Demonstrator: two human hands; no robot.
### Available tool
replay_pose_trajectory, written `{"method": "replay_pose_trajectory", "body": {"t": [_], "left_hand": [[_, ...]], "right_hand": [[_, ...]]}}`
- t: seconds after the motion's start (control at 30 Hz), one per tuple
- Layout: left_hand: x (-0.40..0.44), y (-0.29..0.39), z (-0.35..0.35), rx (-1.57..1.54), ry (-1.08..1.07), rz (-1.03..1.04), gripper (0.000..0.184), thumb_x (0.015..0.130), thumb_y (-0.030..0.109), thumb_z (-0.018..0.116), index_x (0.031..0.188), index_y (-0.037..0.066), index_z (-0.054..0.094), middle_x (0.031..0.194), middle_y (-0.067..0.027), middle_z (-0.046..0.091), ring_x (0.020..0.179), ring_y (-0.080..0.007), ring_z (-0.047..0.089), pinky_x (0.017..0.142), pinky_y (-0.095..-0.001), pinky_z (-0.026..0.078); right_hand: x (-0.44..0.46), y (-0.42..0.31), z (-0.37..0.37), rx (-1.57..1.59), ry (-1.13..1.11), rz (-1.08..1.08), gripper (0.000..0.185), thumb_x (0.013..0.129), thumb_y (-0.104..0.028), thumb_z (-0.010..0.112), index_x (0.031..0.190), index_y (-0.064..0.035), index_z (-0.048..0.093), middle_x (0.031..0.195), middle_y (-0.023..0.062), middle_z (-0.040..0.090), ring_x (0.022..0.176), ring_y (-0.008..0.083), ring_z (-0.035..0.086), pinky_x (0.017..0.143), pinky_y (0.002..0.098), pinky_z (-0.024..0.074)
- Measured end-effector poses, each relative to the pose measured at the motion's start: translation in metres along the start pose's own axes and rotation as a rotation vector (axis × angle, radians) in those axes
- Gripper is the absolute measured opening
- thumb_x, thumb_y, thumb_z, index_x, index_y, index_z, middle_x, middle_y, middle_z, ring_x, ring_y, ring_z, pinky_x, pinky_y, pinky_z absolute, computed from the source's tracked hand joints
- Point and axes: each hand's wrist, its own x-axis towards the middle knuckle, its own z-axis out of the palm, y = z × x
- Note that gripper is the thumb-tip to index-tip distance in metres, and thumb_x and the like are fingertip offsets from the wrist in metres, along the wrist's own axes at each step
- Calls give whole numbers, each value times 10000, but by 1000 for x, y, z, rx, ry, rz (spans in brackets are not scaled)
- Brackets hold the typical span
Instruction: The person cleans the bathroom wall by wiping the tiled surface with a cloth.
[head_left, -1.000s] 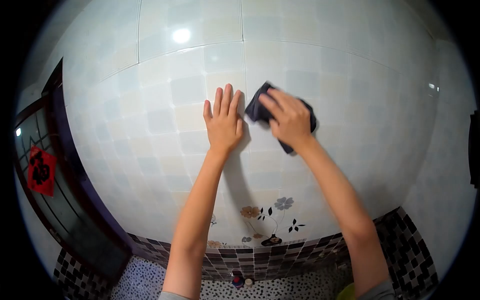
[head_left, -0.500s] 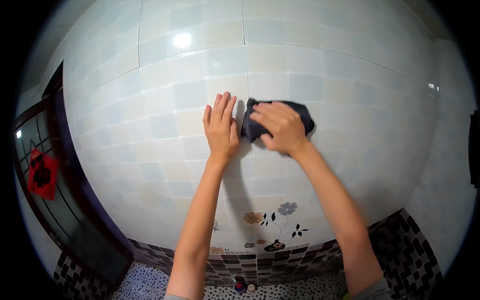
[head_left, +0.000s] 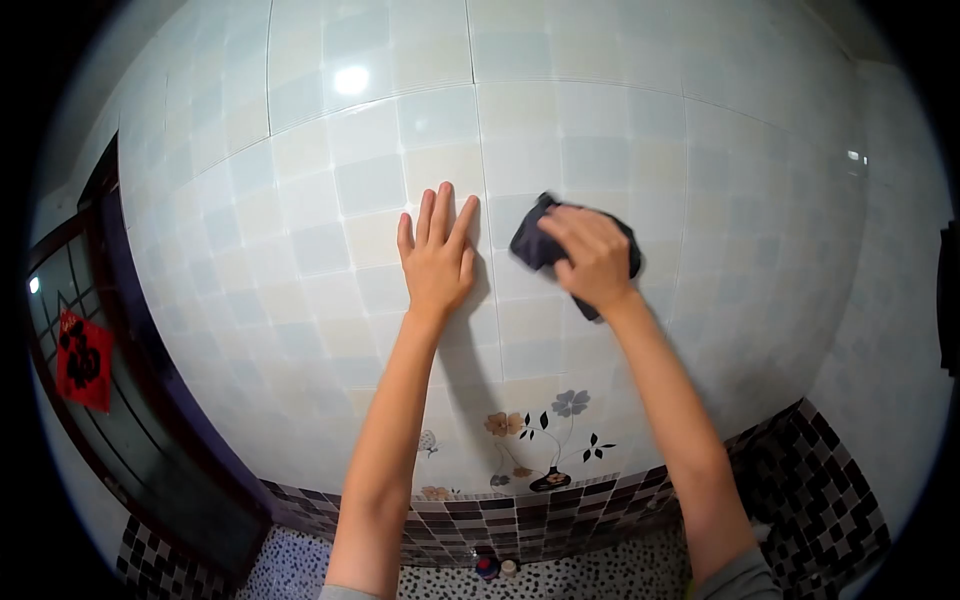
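Observation:
A wall of pale, shiny tiles (head_left: 380, 240) fills most of the head view. Against it, my left hand (head_left: 437, 255) lies with the fingers spread and holds nothing. To its right, my right hand (head_left: 592, 255) presses a dark cloth (head_left: 533, 240) on the tiles. The cloth is bunched under the palm, and its edges stick out left, right and below the hand. My right fingers are slightly blurred by motion. Part of the cloth is hidden beneath them.
A dark-framed glass door (head_left: 130, 400) with a red paper sign (head_left: 84, 362) stands at the left. Below, a flower-and-vase picture (head_left: 550, 450) decorates the wall above dark mosaic tiles (head_left: 520, 525). Two small containers, one a blue-and-red one (head_left: 487, 568), stand on the speckled floor (head_left: 620, 570).
My right hand has moved a little to the right with the cloth, which is now more tilted and bunched. My left hand stays on the wall, its fingers spread wider. The view has shifted slightly.

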Motion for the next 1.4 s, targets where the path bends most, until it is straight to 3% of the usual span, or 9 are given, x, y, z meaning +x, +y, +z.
{"method": "replay_pose_trajectory", "body": {"t": [0.1,0.3,0.43,0.53,0.83,0.97,1.17,1.27,1.4], "left_hand": [[0,3,1,7,0,-27,648,896,132,522,1534,239,557,1692,-102,381,1580,-287,320,1260,-548,149],[-2,2,3,-27,35,-15,659,864,126,542,1511,240,588,1677,-99,411,1570,-288,345,1266,-541,154],[-2,2,3,-27,42,-17,664,860,127,538,1513,243,586,1677,-100,411,1567,-284,350,1265,-541,158],[0,7,4,-9,49,-25,662,861,123,531,1512,228,586,1674,-109,412,1568,-289,346,1265,-549,154],[-4,0,3,6,53,23,637,892,148,529,1522,223,578,1679,-111,404,1562,-299,355,1267,-536,181],[-5,-1,7,34,43,12,636,892,142,518,1521,218,576,1681,-106,403,1566,-305,344,1269,-544,174],[-4,4,11,63,54,-6,654,870,142,519,1518,218,570,1682,-107,399,1567,-304,341,1263,-562,175],[-2,5,13,95,73,-13,659,859,159,529,1511,237,579,1670,-101,421,1551,-291,377,1258,-561,188],[-2,6,12,89,78,-8,670,854,162,534,1520,230,568,1672,-106,417,1554,-292,373,1259,-563,180]], "right_hand": [[9,19,-1,-70,143,243,556,706,23,657,1241,-128,688,1253,99,726,1209,309,678,1029,446,530],[45,29,8,-155,304,370,515,765,23,649,1260,-117,678,1310,103,709,1333,313,612,1099,441,502],[64,28,4,-48,245,584,508,774,-1,675,1268,-120,675,1303,100,712,1268,329,648,1081,438,511],[56,25,11,-116,284,412,523,762,-2,690,1271,-120,674,1298,97,713,1252,323,655,1073,436,515],[-28,-34,15,16,-81,-92,584,656,-35,779,1222,-162,709,1283,76,704,1208,272,669,1017,415,532],[-36,-13,-6,-71,-37,80,567,674,-4,742,1219,-154,704,1299,75,701,1223,287,660,1030,422,523],[-1,47,-19,-94,267,533,545,809,23,640,1342,-90,615,1358,159,670,1276,384,612,1078,469,505],[30,57,-19,-46,268,623,558,806,-11,653,1352,-117,606,1344,161,676,1269,389,617,1045,472,524],[44,40,-10,-57,208,494,549,795,-43,652,1335,-138,617,1303,139,703,1205,379,654,1003,470,544]]}}
